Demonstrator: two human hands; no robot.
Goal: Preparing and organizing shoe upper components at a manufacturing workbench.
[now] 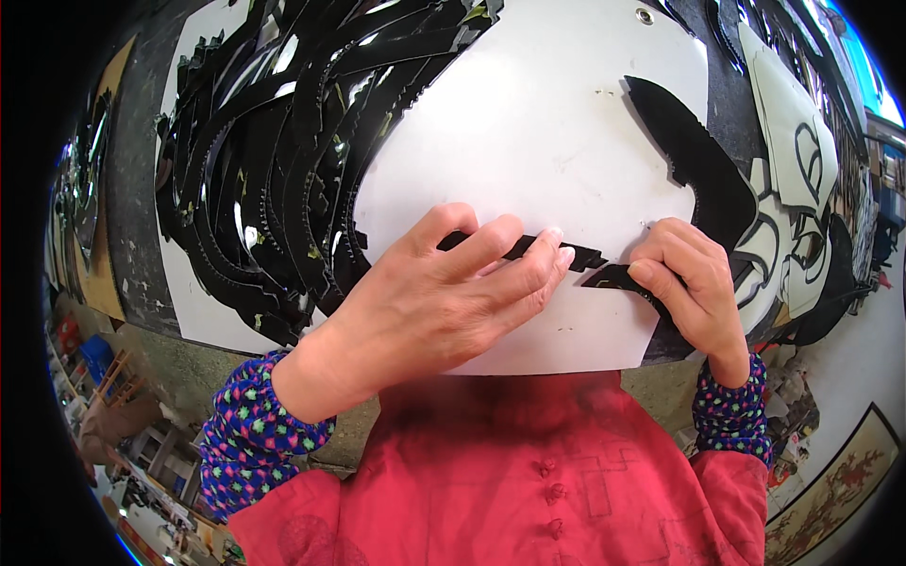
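My left hand [444, 302] lies over a narrow black strip [587, 257], its bent fingers pressing it to a white board [557, 132]. Notches run along the strip's edge. Close by on the right, my right hand [694, 283] pinches a black piece [613, 276] between thumb and fingers. The pointed end of that piece almost meets the strip; I cannot tell whether they touch. Beyond my right hand lies a broad curved black piece [694, 141] with a serrated edge. My hand hides whether it continues into the pinched piece.
A heap of curved, partly shiny black strips [283, 141] covers the board's left side. White cut-out patterns [802, 160] with black lines are stacked at the right. The dark table [142, 255] shows around the board. A brown board [111, 208] leans at the far left.
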